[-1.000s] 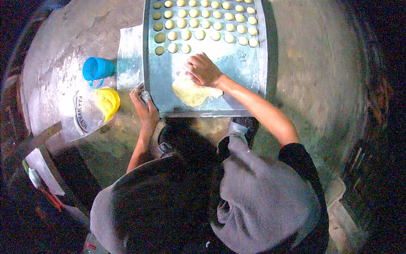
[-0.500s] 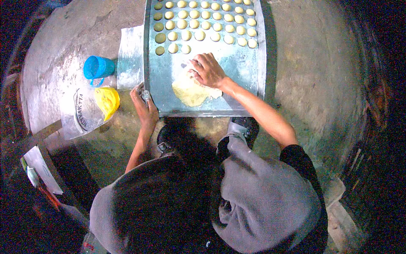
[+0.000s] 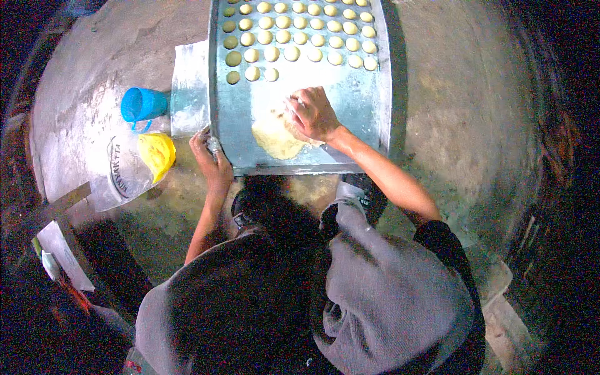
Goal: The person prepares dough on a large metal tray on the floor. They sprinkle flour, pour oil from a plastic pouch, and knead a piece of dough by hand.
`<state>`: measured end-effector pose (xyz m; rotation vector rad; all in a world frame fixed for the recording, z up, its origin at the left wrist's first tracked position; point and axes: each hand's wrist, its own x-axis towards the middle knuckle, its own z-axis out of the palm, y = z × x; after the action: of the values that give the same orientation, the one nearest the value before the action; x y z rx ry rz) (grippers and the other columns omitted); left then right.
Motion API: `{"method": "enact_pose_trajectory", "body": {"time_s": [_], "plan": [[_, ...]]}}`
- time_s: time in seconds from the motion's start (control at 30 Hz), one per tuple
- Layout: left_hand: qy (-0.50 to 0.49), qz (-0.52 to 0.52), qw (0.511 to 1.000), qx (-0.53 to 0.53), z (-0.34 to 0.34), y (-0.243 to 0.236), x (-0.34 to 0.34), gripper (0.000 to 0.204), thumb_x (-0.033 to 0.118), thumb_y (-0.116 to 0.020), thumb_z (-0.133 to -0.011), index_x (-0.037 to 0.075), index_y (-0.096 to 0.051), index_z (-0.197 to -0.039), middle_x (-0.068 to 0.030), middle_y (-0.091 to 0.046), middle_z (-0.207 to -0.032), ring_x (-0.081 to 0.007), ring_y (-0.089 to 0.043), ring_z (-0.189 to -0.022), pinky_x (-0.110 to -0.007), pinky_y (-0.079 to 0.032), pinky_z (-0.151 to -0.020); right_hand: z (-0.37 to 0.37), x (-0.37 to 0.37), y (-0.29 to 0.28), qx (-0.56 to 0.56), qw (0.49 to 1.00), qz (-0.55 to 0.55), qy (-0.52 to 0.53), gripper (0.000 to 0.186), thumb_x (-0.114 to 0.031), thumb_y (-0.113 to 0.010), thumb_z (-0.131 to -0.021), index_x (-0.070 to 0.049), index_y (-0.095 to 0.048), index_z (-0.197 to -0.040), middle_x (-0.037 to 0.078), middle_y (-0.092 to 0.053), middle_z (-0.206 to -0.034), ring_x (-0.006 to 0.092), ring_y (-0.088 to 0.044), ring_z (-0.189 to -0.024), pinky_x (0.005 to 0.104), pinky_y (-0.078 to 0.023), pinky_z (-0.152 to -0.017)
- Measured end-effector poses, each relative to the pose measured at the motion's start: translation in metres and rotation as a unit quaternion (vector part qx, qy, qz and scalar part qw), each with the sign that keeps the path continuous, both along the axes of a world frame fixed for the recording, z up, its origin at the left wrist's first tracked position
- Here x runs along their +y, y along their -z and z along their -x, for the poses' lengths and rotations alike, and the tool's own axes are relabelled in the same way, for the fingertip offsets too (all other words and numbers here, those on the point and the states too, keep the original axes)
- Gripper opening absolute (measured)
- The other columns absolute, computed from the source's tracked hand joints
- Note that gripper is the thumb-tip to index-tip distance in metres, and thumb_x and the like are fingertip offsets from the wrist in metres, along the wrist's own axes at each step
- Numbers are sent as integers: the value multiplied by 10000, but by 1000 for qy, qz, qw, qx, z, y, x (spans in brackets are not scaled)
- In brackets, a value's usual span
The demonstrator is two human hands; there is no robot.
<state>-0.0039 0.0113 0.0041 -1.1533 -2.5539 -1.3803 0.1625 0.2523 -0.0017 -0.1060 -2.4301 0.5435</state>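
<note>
A flat sheet of pale yellow dough (image 3: pixel 275 139) lies on the near part of a metal tray (image 3: pixel 350 112). My right hand (image 3: pixel 314 114) is over the dough's upper right side, its fingers curled down and closed on it; the fingertips are partly hidden. At the tray's near left corner is my left hand (image 3: pixel 211 156), fingers bent against the outer edge. A small silvery thing (image 3: pixel 214 144), its kind unclear, sits between thumb and fingers there. Several round dough pieces (image 3: pixel 291 53) stand in rows across the far part of the tray.
Left of the tray lies a flat whitish sheet (image 3: pixel 189 94). Beside it are a blue plastic mug (image 3: pixel 144 104) and a clear plastic bag (image 3: pixel 119 178) with a yellow bag (image 3: pixel 156 155) on it. The concrete floor (image 3: pixel 456 94) surrounds them. My knees are close to the tray's near edge.
My right hand has drawn slightly nearer and turned, its fingers curling more over the dough. The dough's right side looks pulled in. My left hand stays at the tray corner.
</note>
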Motion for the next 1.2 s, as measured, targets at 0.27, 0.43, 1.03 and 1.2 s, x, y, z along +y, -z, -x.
{"method": "enact_pose_trajectory", "body": {"time_s": [0.27,0.43,1.03,1.2], "plan": [[-8,41,999,-22,-4,-24,3,323,76,-450,-954,-15,-506,-1259,-185,-489,-1157,-314,-504,-1080,-395,-414,-953,17,-22,-16,-8,994,53,94,326,-149,-596,-868,-52,-540,-1174,125,-570,-1021,311,-547,-943,482,-395,-822],[5,24,1000,-11,-4,-13,2,337,57,-445,-943,-12,-502,-1268,-192,-488,-1161,-329,-496,-1098,-404,-407,-968,-7,-18,7,-50,998,28,-9,340,-135,-629,-855,-53,-528,-1169,148,-558,-1049,345,-538,-963,506,-388,-824],[-7,30,999,-40,-4,-17,2,378,53,-445,-914,-29,-480,-1282,-204,-477,-1177,-341,-504,-1079,-422,-418,-965,113,0,-50,86,995,-55,-21,435,-182,-604,-879,-143,-537,-1307,82,-545,-915,272,-569,-769,439,-431,-645],[22,4,1000,-22,-6,-5,8,393,58,-440,-902,-43,-473,-1280,-210,-472,-1174,-351,-491,-1095,-436,-398,-987,95,-18,18,9,989,-66,-134,428,-184,-614,-898,-149,-525,-1315,46,-496,-966,215,-528,-856,412,-436,-728]]}}
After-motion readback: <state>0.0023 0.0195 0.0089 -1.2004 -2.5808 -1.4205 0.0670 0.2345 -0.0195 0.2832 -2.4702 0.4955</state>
